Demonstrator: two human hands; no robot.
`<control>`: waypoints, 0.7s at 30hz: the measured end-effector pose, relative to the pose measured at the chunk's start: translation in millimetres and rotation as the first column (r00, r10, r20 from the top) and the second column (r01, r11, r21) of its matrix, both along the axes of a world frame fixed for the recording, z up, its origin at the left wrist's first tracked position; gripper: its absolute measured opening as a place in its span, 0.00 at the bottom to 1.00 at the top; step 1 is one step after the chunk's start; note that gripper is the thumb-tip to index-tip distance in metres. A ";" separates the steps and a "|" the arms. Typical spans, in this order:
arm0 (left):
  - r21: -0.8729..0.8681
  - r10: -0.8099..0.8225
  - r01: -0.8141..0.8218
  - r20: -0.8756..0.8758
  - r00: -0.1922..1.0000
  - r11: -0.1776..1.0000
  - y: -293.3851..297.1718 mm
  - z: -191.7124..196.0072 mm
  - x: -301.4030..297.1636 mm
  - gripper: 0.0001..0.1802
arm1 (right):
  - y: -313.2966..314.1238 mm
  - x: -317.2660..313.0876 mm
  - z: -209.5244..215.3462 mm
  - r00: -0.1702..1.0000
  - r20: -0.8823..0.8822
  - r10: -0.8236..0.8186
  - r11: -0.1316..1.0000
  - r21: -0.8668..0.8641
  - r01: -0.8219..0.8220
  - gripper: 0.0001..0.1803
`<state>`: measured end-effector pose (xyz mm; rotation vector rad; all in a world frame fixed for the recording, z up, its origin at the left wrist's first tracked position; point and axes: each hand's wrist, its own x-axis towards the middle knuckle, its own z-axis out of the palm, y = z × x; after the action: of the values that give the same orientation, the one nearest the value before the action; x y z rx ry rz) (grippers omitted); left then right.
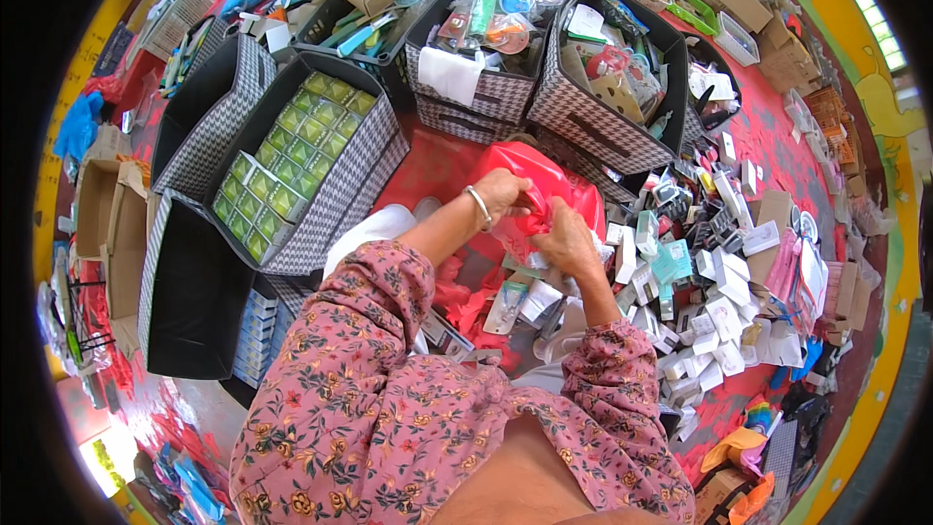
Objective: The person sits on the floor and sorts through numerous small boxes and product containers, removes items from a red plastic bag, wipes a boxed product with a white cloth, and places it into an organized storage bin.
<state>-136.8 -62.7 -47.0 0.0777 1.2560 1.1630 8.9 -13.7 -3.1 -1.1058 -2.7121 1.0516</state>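
Observation:
A glossy red plastic bag (571, 196) is stretched between my two hands, in front of my chest and above the floor. My left hand (503, 196), with a bangle at the wrist, has its fingers closed on the bag's left side. Closed on the nearer right edge of the same bag is my right hand (569, 241). Whatever the bag contains, if anything, does not show. Under the hands lie a blister-packed item (506, 306) and scraps of red plastic (457, 301).
Houndstooth storage boxes stand beyond: one box (374, 170) holds green cartons (296, 151), while another box (573, 102) holds mixed packaged goods. Small white boxes (714, 321) are heaped at my right. An open black-lined box (190, 287) and brown cardboard cartons (121, 233) stand left.

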 end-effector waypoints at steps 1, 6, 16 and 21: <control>-0.011 -0.020 0.019 -0.048 0.999 1.000 0.1 3.7 3.7 0.09 | -2.0 -1.3 -7.4 0.999 0.034 0.028 0.999 0.026 -0.029 0.16; 0.042 -0.079 0.088 -0.179 0.981 0.995 1.6 8.3 3.9 0.08 | 3.7 3.0 -23.5 0.999 -0.008 0.031 0.979 0.203 -0.029 0.10; 0.262 0.172 -0.135 -0.125 0.977 0.956 6.0 16.9 -35.2 0.11 | 60.1 11.7 -46.1 0.756 -0.509 -0.412 0.904 -0.330 0.271 0.05; 0.291 0.445 -0.415 -0.039 0.895 0.862 -10.2 19.9 -65.0 0.10 | 55.7 34.4 26.0 0.749 -0.391 -0.535 0.842 -0.321 0.433 0.05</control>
<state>-201.9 -72.9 -27.0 0.0667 1.2297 1.7436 43.4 42.0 22.9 -1.2848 -1.8239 1.3110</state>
